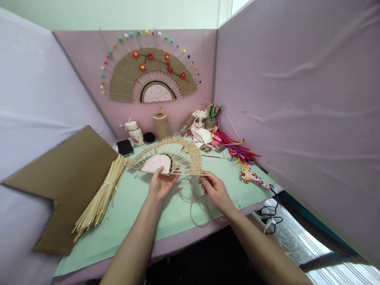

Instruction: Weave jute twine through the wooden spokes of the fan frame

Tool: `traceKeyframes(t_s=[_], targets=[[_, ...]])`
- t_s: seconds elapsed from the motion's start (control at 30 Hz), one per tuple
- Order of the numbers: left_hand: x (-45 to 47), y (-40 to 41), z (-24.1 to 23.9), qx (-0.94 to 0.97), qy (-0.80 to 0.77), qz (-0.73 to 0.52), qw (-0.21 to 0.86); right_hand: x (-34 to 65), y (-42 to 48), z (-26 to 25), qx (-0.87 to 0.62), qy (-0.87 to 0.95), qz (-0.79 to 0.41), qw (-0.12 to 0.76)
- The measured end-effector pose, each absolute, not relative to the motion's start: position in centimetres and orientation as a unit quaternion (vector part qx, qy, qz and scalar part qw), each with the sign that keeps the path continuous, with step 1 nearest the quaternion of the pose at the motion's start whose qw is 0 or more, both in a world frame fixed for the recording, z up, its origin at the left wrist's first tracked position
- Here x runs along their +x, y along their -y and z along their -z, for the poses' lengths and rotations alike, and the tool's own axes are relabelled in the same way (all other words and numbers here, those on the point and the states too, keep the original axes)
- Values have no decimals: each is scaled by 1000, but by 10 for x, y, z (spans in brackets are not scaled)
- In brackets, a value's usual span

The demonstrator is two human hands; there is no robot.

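A half-woven fan (196, 158) of thin sticks and tan twine is held above the table. Its half-round base is covered in pink dotted cloth with a black edging. My left hand (163, 183) is closed on this base, thumb on the front and fingers behind. At the fan's lower right corner, my right hand (214, 189) pinches close to the end stick and the woven band. Loose twine (191, 204) hangs in loops between the hands and trails over the table edge. Whether the right fingertips grip twine or stick is hard to see.
A finished fan (121, 75) hangs on the back wall. Left lie a stick bundle (101, 194) and cardboard (74, 174). Behind stand a white bottle (135, 132) and a twine spool (162, 127). Pipe cleaners (237, 148) and a glue gun (255, 179) are on the right.
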State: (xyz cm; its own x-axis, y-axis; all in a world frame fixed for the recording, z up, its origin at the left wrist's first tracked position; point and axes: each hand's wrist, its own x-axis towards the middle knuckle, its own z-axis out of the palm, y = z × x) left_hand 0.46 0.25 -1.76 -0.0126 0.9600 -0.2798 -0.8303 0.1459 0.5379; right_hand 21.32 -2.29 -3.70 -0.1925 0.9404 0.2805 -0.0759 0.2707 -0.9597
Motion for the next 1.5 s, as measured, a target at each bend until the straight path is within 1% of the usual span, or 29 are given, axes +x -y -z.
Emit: traceKeyframes(t_s=[0.17,0.27,0.33,0.37,0.43,0.5,0.73,0.9,1.1,1.3,1.5], targets=[[16,-10,-4,125,-273,-666,683,213,22,22,-368,616,-438,541],[34,-8,-17,148,-202,-694,675,214,23,12,-381,616,-406,557],[53,-1,-17,161,-145,-691,690,214,24,11,-390,617,-388,563],[62,3,-14,171,-132,-663,717,215,24,12,-393,614,-383,566],[78,11,-5,187,-127,-628,744,217,24,17,-396,604,-386,574],[85,16,3,181,-139,-626,746,221,25,22,-397,599,-393,574],[68,12,9,139,-149,-679,705,222,28,23,-393,620,-405,545],[76,18,14,135,-146,-666,719,218,32,26,-382,641,-405,529],[103,14,18,74,-219,-654,720,227,34,34,-391,679,-373,497],[116,13,14,161,-280,-592,738,240,33,40,-384,724,-356,449],[99,27,11,249,-244,-575,740,264,37,26,-388,759,-352,387]])
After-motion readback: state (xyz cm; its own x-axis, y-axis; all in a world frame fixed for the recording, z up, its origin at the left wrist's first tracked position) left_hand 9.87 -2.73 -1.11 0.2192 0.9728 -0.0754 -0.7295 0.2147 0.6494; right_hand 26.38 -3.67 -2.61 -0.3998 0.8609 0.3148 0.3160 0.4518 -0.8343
